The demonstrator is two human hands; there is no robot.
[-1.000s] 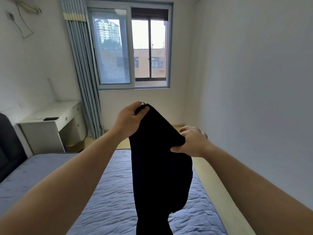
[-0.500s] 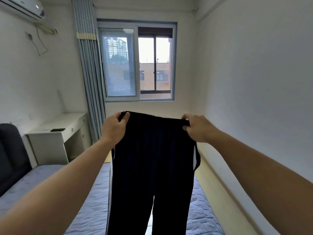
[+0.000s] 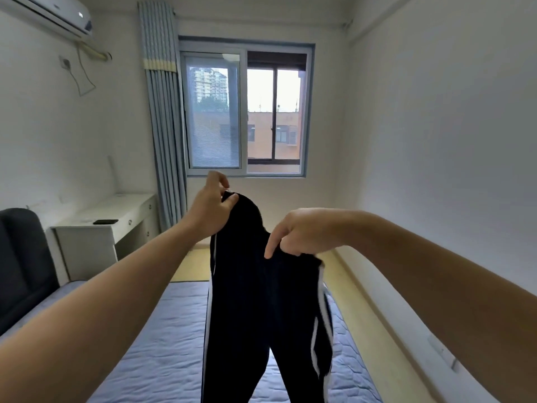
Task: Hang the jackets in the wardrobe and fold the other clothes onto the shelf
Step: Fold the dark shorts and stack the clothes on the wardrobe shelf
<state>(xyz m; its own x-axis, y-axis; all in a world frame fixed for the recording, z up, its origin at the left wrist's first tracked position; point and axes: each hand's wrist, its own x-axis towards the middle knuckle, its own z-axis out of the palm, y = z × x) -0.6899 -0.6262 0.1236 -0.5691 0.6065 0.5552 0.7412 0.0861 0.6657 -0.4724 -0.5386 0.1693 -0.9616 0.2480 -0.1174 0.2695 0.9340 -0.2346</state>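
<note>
Two bare hands hold a pair of black track trousers with white side stripes (image 3: 255, 301) in the air above the blue quilted mattress (image 3: 162, 359); left hand (image 3: 210, 212) pinches the waistband's upper corner, right hand (image 3: 299, 234) grips it lower

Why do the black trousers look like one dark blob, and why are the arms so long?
Head view: the bright glass window behind washes out its sky and backlights the black trousers with white side stripes, hiding their folds; the wide lens stretches both forearms toward the corners; the stripe below the right hand is smeared by blur.
</note>
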